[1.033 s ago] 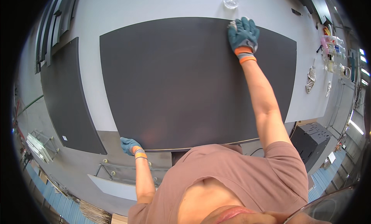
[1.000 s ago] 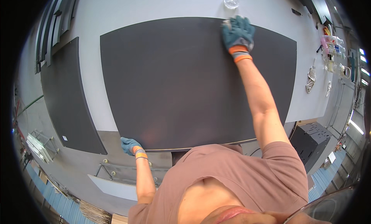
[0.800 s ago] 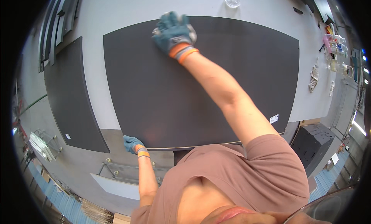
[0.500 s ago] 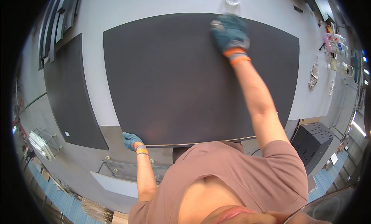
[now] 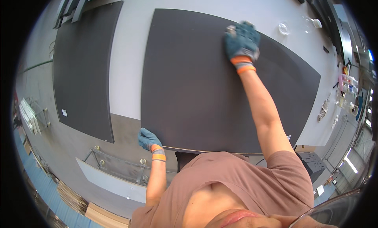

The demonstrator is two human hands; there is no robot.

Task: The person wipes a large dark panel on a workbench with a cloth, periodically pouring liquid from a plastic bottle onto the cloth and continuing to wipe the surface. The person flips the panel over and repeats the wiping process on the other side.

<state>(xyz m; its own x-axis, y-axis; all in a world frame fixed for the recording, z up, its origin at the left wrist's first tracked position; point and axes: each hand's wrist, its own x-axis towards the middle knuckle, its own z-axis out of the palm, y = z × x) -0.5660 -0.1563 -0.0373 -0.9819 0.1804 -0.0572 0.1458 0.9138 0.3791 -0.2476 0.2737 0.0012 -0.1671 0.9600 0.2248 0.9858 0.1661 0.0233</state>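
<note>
A large dark grey panel (image 5: pixel 189 82) lies flat in front of me. My right hand (image 5: pixel 241 40), in a teal work glove with an orange and grey cuff, rests on it near the far edge, fingers stretched out. A small pale patch shows at its thumb side; I cannot tell whether it is cloth or part of the glove. My left hand (image 5: pixel 148 139), in a matching glove, is closed round the panel's near left corner. Its fingertips are partly hidden.
Left lies a second dark panel (image 5: pixel 84 70) with a small white label. Beyond the far edge are a clear round container (image 5: pixel 283 28) and a clear bottle (image 5: pixel 311 24). Right are a crumpled rag (image 5: pixel 323 110) and a basket of supplies (image 5: pixel 348 84). Below left stands a wheeled rack (image 5: pixel 118 165).
The whole view has turned, so both panels appear tilted and farther right. My right hand has slid left along the panel's far edge, away from the round container. My left hand stays at the corner.
</note>
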